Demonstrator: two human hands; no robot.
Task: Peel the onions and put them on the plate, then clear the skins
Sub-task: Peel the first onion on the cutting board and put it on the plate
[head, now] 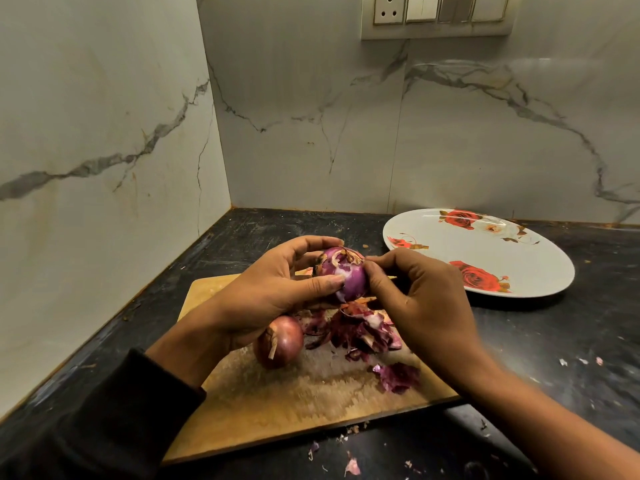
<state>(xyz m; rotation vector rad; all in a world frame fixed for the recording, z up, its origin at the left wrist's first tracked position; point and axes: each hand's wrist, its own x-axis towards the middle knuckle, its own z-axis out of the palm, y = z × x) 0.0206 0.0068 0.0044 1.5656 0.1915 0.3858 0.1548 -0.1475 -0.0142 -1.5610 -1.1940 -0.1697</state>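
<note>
Left hand point(273, 292) cups the half-peeled onion point(343, 275) firmly, right hand point(415, 299) pinches papery skin at its top; flesh likely slick, so grip the sides.

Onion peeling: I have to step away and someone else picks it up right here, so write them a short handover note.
Left hand: grips the partly peeled onion above the cutting board.
Right hand: pinches dry skin at the onion's top.
Unpeeled onion: lies on the board under the left hand.
Skins: piled on the board; scraps on the counter.
Rose-patterned plate: on the counter to the right, no onion on it.
Done: most of the first onion's skin is off.
Left: finish it, peel the second, plate both, clear skins.
</note>
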